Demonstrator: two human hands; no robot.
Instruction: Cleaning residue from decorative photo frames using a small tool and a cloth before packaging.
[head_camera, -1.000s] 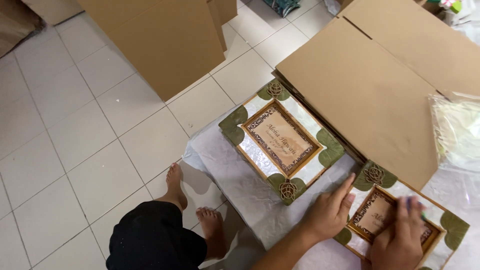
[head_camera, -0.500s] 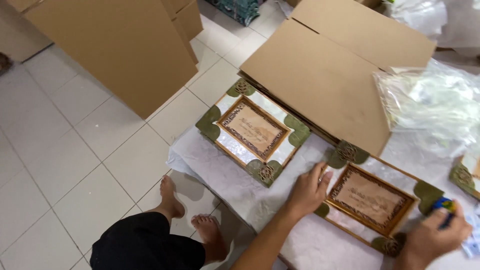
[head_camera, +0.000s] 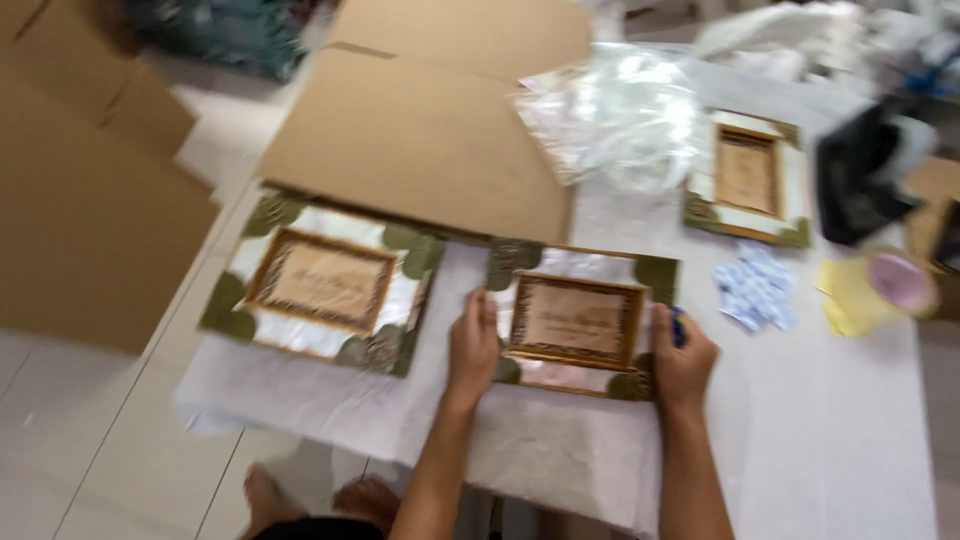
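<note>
The left hand (head_camera: 472, 345) and right hand (head_camera: 683, 358) clasp the short sides of a frame (head_camera: 578, 320) lying flat on the white desk (head_camera: 820, 420), fingers curled over its edges; the right also pinches something small and blue. Cardboard (head_camera: 420, 140) lies behind, a larger frame (head_camera: 325, 285) just left, a third frame (head_camera: 750, 178) and tape roll (head_camera: 898, 282) to the right.
</note>
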